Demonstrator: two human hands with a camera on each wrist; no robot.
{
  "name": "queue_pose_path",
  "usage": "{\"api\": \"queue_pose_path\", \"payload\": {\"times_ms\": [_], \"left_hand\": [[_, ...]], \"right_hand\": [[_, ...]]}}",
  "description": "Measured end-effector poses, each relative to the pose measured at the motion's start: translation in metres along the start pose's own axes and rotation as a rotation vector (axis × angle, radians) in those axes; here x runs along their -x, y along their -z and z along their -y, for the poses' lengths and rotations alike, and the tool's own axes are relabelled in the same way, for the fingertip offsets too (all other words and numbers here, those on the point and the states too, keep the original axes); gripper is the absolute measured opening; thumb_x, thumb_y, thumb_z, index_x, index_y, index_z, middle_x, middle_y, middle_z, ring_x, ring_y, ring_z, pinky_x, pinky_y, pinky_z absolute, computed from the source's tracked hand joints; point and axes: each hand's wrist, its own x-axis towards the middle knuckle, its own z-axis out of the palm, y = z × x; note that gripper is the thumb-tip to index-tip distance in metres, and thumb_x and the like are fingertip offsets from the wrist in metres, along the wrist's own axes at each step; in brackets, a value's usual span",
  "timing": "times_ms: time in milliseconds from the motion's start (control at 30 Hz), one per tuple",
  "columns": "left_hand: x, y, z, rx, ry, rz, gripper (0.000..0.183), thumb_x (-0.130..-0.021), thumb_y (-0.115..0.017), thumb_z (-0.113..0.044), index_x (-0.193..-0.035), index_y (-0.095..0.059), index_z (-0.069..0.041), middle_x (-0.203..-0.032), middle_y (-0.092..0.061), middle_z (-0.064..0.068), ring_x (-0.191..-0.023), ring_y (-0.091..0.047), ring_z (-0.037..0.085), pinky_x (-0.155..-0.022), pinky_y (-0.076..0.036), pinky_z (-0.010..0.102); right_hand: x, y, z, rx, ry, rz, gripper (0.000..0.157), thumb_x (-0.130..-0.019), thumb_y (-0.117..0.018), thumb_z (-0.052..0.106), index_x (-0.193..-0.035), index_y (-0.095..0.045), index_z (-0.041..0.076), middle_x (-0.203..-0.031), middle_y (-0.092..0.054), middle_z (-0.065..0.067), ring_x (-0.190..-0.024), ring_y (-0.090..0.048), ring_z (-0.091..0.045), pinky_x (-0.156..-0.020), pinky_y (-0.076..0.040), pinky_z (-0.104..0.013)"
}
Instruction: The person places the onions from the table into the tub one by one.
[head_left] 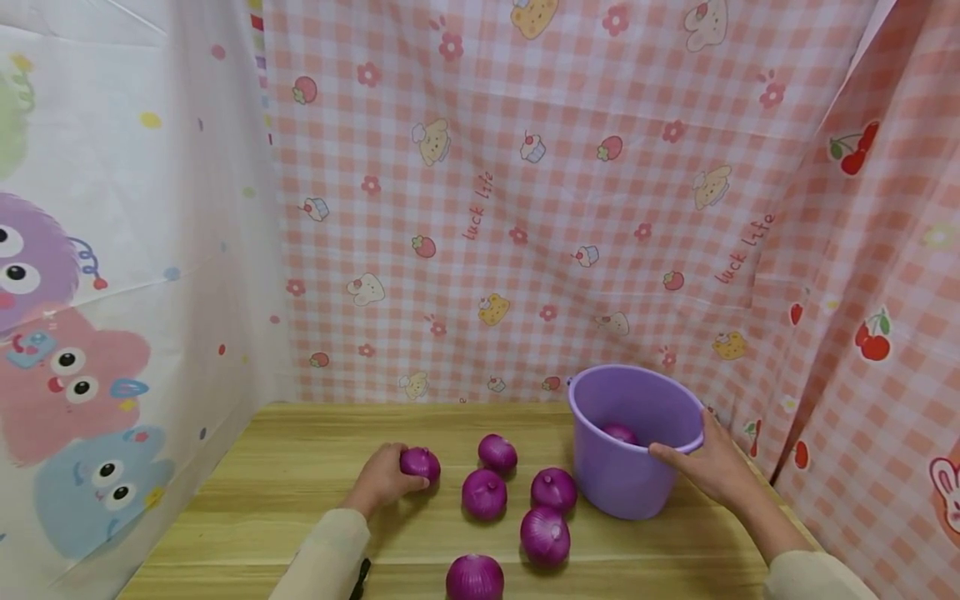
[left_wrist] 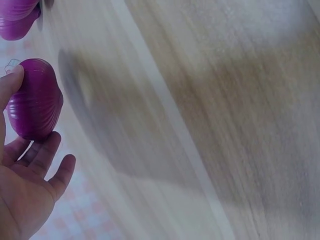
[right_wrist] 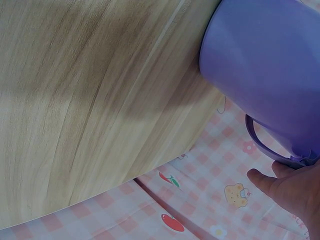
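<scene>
My left hand (head_left: 384, 478) pinches a red onion (head_left: 420, 467) between thumb and fingers at the left of the group. In the left wrist view, the thumb is on one side of this onion (left_wrist: 35, 102) and fingertips are on the other. A purple bucket (head_left: 626, 479) stands upright on the right side, with one red onion (head_left: 619, 432) visible inside. On the bucket's right rim, my right hand (head_left: 705, 462) keeps a grip, thumb at the front. The right wrist view shows the hand (right_wrist: 292, 192) beside the bucket's handle (right_wrist: 260, 142).
Several more red onions lie between the left hand and the bucket, among them a rear one (head_left: 497, 452) and a front one (head_left: 475, 578). All stand on a wooden table (head_left: 300, 450). Printed cloths hang behind (head_left: 450, 208) and at both sides.
</scene>
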Motion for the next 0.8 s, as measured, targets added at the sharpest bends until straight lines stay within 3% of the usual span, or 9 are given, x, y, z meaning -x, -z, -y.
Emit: {"api": "queue_pose_path", "payload": {"times_ms": [167, 333, 533, 800], "left_hand": [[-0.003, 0.002, 0.000, 0.016, 0.030, 0.004, 0.062, -0.077, -0.086, -0.019, -0.122, -0.056, 0.011, -0.114, -0.060, 0.024, -0.106, -0.060, 0.039, -0.091, -0.052, 0.052], [-0.006, 0.005, -0.004, 0.037, 0.015, -0.020, 0.063, -0.076, -0.087, -0.021, -0.122, -0.057, 0.010, -0.114, -0.061, 0.023, -0.104, -0.061, 0.038, -0.089, -0.054, 0.051], [-0.011, 0.010, -0.013, 0.049, -0.024, -0.041, 0.059, -0.077, -0.086, -0.021, -0.121, -0.059, 0.006, -0.114, -0.062, 0.019, -0.103, -0.062, 0.035, -0.089, -0.053, 0.050], [-0.019, 0.017, -0.031, 0.080, -0.024, -0.048, 0.061, -0.078, -0.086, -0.023, -0.125, -0.058, 0.004, -0.119, -0.060, 0.020, -0.106, -0.061, 0.036, -0.090, -0.053, 0.051]], "right_hand": [[0.000, 0.000, -0.001, -0.002, 0.001, 0.000, 0.097, -0.086, -0.076, 0.043, -0.149, -0.023, -0.009, -0.138, -0.044, -0.036, -0.123, -0.047, -0.051, -0.098, -0.041, -0.063], [0.000, -0.001, -0.002, -0.014, 0.006, -0.002, 0.097, -0.086, -0.076, 0.043, -0.149, -0.023, -0.008, -0.138, -0.044, -0.035, -0.123, -0.047, -0.050, -0.099, -0.040, -0.063], [0.000, -0.001, -0.002, -0.021, 0.006, 0.006, 0.095, -0.087, -0.075, 0.041, -0.151, -0.022, -0.006, -0.140, -0.043, -0.034, -0.125, -0.046, -0.050, -0.099, -0.039, -0.063], [0.000, -0.001, 0.001, -0.014, -0.005, 0.005, 0.095, -0.087, -0.076, 0.041, -0.150, -0.022, -0.006, -0.139, -0.043, -0.034, -0.124, -0.046, -0.049, -0.099, -0.039, -0.063]]}}
